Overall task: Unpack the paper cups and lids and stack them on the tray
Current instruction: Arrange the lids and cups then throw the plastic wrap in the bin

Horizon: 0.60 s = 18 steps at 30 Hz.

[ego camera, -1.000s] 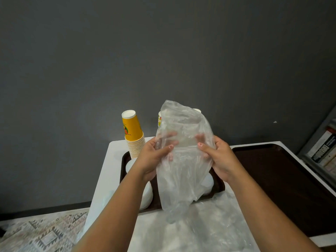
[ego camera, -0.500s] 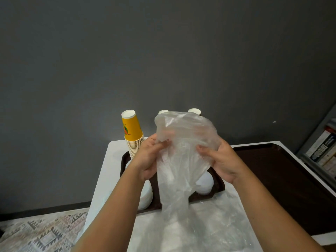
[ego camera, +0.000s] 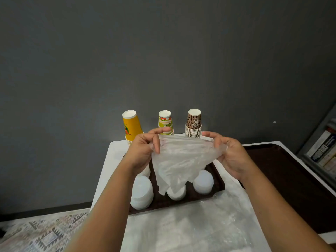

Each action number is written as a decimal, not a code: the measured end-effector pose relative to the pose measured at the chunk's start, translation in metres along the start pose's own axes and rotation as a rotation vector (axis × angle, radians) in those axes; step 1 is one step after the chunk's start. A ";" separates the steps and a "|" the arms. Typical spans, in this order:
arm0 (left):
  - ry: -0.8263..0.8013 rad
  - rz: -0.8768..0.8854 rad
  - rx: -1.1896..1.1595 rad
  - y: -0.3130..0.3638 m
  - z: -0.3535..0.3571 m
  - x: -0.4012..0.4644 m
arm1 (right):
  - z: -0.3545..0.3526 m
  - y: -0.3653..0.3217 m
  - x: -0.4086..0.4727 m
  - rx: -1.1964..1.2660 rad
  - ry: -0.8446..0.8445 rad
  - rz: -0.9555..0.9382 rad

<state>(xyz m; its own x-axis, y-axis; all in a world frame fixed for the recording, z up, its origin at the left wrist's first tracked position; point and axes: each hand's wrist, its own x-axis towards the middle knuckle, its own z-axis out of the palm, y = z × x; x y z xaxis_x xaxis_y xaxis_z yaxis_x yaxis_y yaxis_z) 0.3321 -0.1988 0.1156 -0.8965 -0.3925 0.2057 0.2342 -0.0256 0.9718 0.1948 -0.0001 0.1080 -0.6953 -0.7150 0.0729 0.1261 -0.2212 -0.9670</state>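
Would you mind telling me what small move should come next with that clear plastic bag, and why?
Probably set the clear plastic bag aside, off the dark brown tray. It hangs limp between the left hand and right hand, looking empty, while three cup stacks and white lid stacks already stand on that tray.

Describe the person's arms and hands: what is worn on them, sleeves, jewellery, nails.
Both forearms are bare, with no sleeves in view. The left hand and right hand wear no gloves, and no rings, watch or bracelets show. The nails look short; any polish is too small to tell.
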 end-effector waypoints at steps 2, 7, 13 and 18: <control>0.043 0.015 0.018 0.002 -0.004 -0.001 | -0.004 0.000 0.001 0.105 0.009 0.026; -0.024 0.076 0.303 0.010 -0.008 0.001 | -0.006 -0.012 0.005 0.225 0.053 -0.019; -0.243 0.143 0.590 0.025 0.002 0.004 | 0.011 -0.026 0.008 -0.436 -0.211 -0.170; -0.310 0.151 0.449 0.030 0.016 0.005 | 0.029 -0.006 0.003 -0.725 -0.454 0.056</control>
<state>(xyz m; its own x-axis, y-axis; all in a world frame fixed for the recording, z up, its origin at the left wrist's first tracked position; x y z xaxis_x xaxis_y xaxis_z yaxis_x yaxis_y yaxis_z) 0.3283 -0.1873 0.1476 -0.9499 -0.0713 0.3044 0.2460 0.4304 0.8685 0.2130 -0.0202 0.1215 -0.3315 -0.9427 -0.0385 -0.4395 0.1904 -0.8778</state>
